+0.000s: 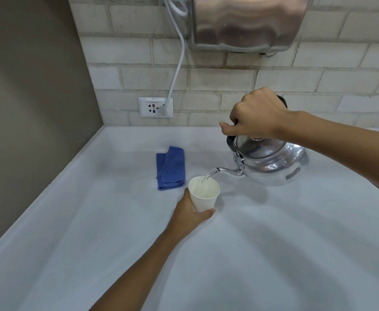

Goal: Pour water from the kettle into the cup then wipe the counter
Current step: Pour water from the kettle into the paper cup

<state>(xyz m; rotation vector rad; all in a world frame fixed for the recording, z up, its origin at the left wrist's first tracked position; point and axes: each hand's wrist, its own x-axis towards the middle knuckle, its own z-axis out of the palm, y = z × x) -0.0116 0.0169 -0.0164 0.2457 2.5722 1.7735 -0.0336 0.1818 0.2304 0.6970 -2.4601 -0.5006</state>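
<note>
A shiny metal kettle hangs tilted to the left above the white counter. My right hand grips its black top handle. Water streams from the thin spout into a white paper cup standing on the counter. My left hand wraps around the cup's lower left side, thumb at its base. A folded blue cloth lies flat on the counter just behind and left of the cup.
A brown wall closes the counter on the left. The brick back wall carries a socket with a white cable plugged in and a steel hand dryer above the kettle.
</note>
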